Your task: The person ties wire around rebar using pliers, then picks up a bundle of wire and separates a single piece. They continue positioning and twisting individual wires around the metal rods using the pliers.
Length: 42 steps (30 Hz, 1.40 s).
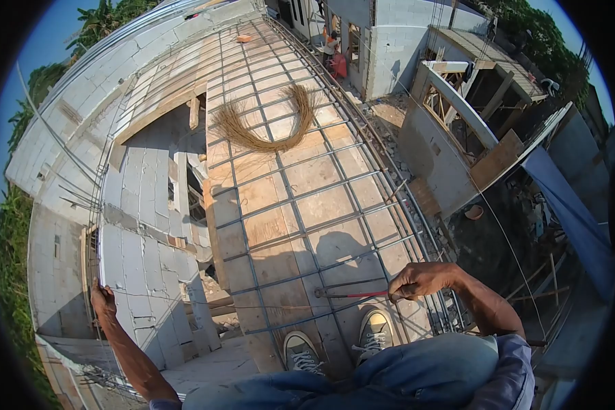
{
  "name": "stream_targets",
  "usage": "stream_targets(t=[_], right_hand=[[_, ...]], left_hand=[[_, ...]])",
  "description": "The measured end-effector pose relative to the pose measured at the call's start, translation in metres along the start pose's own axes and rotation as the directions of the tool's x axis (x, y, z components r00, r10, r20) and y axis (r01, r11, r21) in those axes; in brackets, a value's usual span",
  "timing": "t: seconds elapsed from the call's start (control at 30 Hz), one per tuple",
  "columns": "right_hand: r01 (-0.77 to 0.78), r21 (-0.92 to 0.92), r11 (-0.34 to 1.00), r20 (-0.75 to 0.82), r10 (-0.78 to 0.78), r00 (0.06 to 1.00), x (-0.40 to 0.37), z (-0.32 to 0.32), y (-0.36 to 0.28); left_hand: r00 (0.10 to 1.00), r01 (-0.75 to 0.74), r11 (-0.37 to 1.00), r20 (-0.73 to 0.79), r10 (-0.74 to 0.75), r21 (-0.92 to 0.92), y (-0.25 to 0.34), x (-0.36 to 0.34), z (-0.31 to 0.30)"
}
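My right hand (411,281) is closed around the red handle of slim pincers (357,295), whose dark metal head points left, low over the rebar grid (295,205). The grid lies on plywood boards (263,229) under my feet. Far out to the left, my left hand (103,302) is closed beside thin steel bars (93,249) at the edge of the block wall. What its fingers hold is too small to make out. A bent bundle of tie wire (277,145) rests on the grid ahead of me.
My sneakers (374,331) stand on the boards among the bars. An opening (158,123) breaks the deck on the left. Long bars (396,188) run along the right edge, with a drop beyond. Below are a blue tarp (567,212) and a person (331,46) near a wall.
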State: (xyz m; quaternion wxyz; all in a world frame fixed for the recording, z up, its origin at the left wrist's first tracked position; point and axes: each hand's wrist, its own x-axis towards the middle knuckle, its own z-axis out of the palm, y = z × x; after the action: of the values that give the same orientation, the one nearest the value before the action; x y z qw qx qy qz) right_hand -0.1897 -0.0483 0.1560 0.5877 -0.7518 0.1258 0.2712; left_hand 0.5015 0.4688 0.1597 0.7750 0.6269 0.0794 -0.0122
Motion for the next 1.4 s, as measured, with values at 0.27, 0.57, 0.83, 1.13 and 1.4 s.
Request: stream_targets(t=[0.27,0.57,0.83,1.13,1.4], right_hand=[[-0.023,-0.014,1.000,-0.144,0.020,0.989,-0.002,0.003,0.003],[0.004,-0.017,1.000,-0.193,-0.007,0.981,0.010,0.017,0.032],[0.129,0.022,0.991,-0.190,-0.123,0.974,0.016,0.034,0.049],[0.240,0.042,0.970,-0.129,-0.233,0.964,0.023,0.039,-0.005],[0.195,0.126,0.973,-0.136,-0.178,0.975,0.032,0.051,0.003]], left_hand=[[0.995,-0.083,0.989,-0.051,0.089,0.119,0.005,-0.024,0.003],[0.994,-0.088,0.995,0.053,0.091,-0.053,0.001,-0.048,-0.002],[0.989,-0.044,0.964,0.128,0.080,-0.262,-0.004,-0.105,0.013],[0.957,-0.064,0.935,0.244,0.157,-0.349,-0.049,-0.130,0.048],[0.980,-0.006,0.961,0.192,0.061,-0.275,-0.085,-0.141,0.056]])
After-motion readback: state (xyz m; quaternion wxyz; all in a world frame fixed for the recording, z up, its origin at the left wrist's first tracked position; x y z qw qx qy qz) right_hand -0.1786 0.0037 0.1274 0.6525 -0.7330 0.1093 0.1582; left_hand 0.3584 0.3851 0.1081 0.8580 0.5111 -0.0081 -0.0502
